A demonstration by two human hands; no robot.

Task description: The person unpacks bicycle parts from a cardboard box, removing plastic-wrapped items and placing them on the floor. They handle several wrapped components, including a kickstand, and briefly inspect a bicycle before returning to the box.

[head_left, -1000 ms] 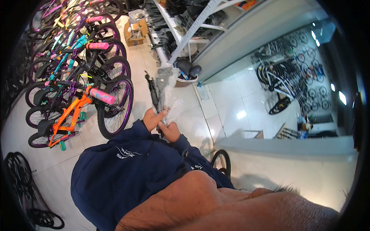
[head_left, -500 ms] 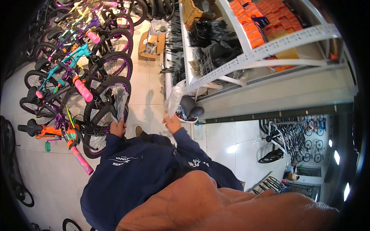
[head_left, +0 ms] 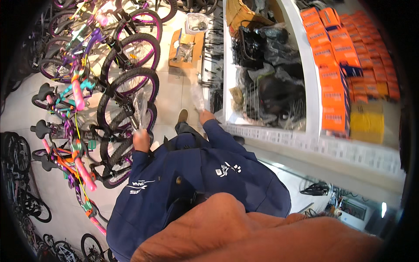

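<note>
My left hand is closed around the lower end of a clear plastic bag, which stands up from the fist in front of a bicycle wheel. Whether the bag contains anything is hard to tell, as dark bike parts show behind it. My right hand grips another strip of clear plastic, blurred, close to the edge of the shelf. Both arms are in dark blue sleeves, held apart in front of me.
Bicycles with purple-rimmed wheels and pink grips line the left. An open cardboard box and a white tub sit on the floor ahead. White shelving on the right carries dark bagged parts and orange boxes.
I have moved forward along the aisle, so the shelving and orange boxes fill more of the right side. Both hands still grip the plastic. The white container beside my right hand has left view.
</note>
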